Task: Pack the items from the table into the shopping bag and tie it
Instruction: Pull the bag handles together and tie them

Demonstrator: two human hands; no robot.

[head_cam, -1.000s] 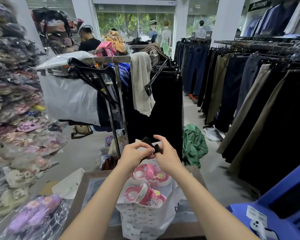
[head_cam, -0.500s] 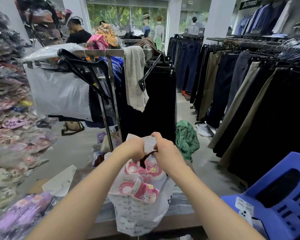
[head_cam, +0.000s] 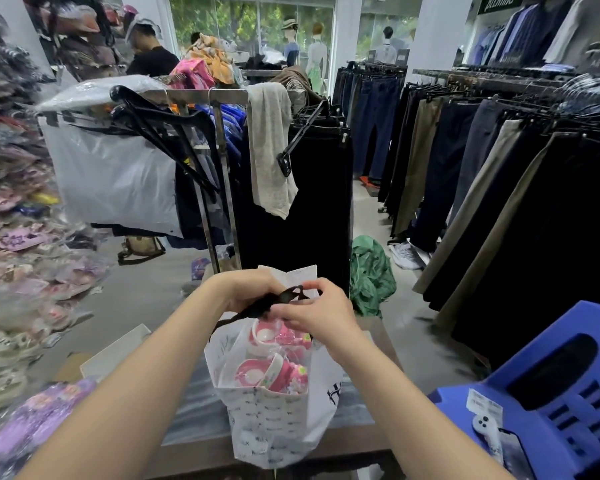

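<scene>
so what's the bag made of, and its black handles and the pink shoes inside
Bag: white with printed lettering, creased, a little see-through near the top; likely thin plastic, possibly paper.
Handles: black, limp and twisted; likely ribbon or cloth tape.
Shoes: pink and white, smooth and shiny; probably moulded plastic or rubber.

Only the person's forearms and hands show. The left forearm (head_cam: 136, 375) comes in from the lower left of the frame and the right forearm (head_cam: 395, 393) from the lower right. Both are bare along their whole visible length. The left hand (head_cam: 246, 292) and right hand (head_cam: 314, 315), at lower centre, are bare as well.
</scene>
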